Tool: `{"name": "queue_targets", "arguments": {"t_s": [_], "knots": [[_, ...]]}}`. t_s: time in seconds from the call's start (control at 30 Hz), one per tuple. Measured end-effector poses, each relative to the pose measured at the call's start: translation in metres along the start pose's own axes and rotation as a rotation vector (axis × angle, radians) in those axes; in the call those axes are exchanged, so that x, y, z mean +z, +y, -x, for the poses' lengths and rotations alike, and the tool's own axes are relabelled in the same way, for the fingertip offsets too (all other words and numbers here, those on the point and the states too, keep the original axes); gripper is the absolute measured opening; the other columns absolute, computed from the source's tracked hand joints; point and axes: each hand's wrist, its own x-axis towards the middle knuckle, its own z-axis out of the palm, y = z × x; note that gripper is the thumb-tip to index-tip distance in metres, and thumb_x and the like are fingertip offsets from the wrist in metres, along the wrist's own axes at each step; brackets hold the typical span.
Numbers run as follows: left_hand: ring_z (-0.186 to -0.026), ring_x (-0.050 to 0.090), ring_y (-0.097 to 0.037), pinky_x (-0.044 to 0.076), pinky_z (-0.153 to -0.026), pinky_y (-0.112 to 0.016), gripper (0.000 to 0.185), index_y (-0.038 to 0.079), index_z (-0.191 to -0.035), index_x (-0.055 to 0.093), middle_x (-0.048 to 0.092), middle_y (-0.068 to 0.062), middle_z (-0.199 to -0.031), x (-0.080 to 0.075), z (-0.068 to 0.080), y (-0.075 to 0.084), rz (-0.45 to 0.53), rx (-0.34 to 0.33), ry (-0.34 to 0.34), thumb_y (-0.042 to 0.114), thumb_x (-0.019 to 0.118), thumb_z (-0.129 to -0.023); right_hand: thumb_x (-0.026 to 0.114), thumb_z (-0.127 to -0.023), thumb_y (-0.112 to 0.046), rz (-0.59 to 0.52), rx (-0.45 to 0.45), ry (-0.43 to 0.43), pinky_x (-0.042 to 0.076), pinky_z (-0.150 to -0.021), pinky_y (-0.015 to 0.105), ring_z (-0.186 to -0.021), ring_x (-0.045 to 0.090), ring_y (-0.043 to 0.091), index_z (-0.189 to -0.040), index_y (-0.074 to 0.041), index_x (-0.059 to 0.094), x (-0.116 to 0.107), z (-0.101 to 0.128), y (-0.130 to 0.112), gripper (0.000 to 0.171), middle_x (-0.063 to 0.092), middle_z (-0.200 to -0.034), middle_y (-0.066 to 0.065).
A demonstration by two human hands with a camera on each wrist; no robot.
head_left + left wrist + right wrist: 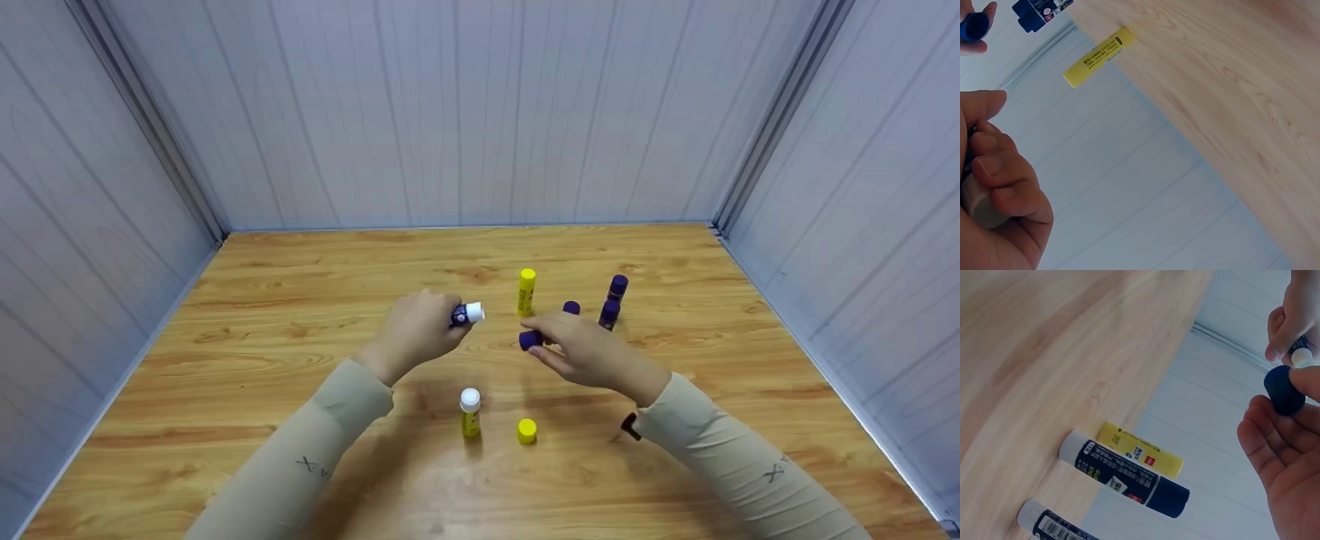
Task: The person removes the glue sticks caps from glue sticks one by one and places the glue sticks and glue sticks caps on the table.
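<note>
My left hand [424, 328] grips a dark blue glue stick [466, 314] held sideways, its bare white tip pointing right. My right hand [570, 346] pinches its purple cap [530, 340] a short way right of that tip. In the right wrist view the cap [1284, 390] sits between thumb and fingers, close to the stick's white tip [1302, 357]. The left wrist view shows my curled left fingers [994, 180] and the cap [972, 25] at top left.
A capped yellow glue stick [526, 292] stands behind the hands, with three purple-capped sticks [613, 300] to its right. Nearer me stand an uncapped yellow stick [470, 412] and its yellow cap [526, 430]. The wooden table [262, 337] is walled on three sides.
</note>
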Motion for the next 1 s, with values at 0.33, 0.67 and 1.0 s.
{"name": "queue_targets", "arguments": {"t_s": [0.33,0.67,1.0], "knots": [[-0.066,0.055,-0.014,0.047,-0.061,-0.032,0.029,0.011,-0.094,0.066,0.065,-0.002,-0.079,0.005,-0.001,-0.001,0.294,-0.097,-0.01,0.037,0.069,-0.107,0.075,-0.104,-0.016,0.018,0.017,-0.131,0.064,-0.087,0.04,-0.101,0.075,0.024,-0.123,-0.002,0.072,0.018,0.001,0.001,0.024,0.076,-0.113,0.01],[-0.076,0.057,-0.017,0.05,-0.067,-0.033,0.025,0.01,-0.115,0.058,0.063,-0.006,-0.094,0.008,0.001,-0.005,0.542,-0.098,-0.045,0.034,0.065,-0.11,0.078,-0.101,-0.016,0.063,0.133,-0.3,0.062,-0.095,0.045,-0.11,0.074,0.028,-0.128,-0.002,0.073,0.03,-0.001,-0.001,0.031,0.077,-0.121,0.013],[-0.076,0.052,-0.018,0.047,-0.067,-0.033,0.03,0.009,-0.129,0.055,0.058,-0.007,-0.096,0.01,0.003,-0.006,0.605,-0.08,-0.077,0.035,0.056,-0.114,0.076,-0.103,-0.015,0.056,0.145,-0.327,0.063,-0.09,0.041,-0.104,0.075,0.025,-0.123,-0.004,0.078,0.043,-0.004,0.004,0.023,0.078,-0.115,0.01]]}}
